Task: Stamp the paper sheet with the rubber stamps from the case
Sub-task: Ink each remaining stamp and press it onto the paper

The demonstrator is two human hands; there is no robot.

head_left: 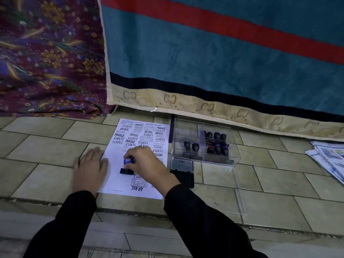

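A white paper sheet (119, 146) lies on the tiled floor, covered with many black stamped words. My right hand (147, 162) grips a rubber stamp (127, 167) with a blue-topped handle, its black base pressed flat on the sheet's lower middle. My left hand (89, 164) lies flat, fingers spread, on the sheet's left edge. To the right stands the clear plastic case (204, 144) with several black-handled stamps upright in its compartments. An open ink pad (182, 170) sits just in front of the case, beside the sheet.
A teal blanket with a red stripe (223, 53) hangs behind the sheet and case. Purple patterned fabric (50, 56) lies at the back left. A stack of newspapers (329, 159) rests at the far right. The case's clear lid (238, 202) lies on the tiles.
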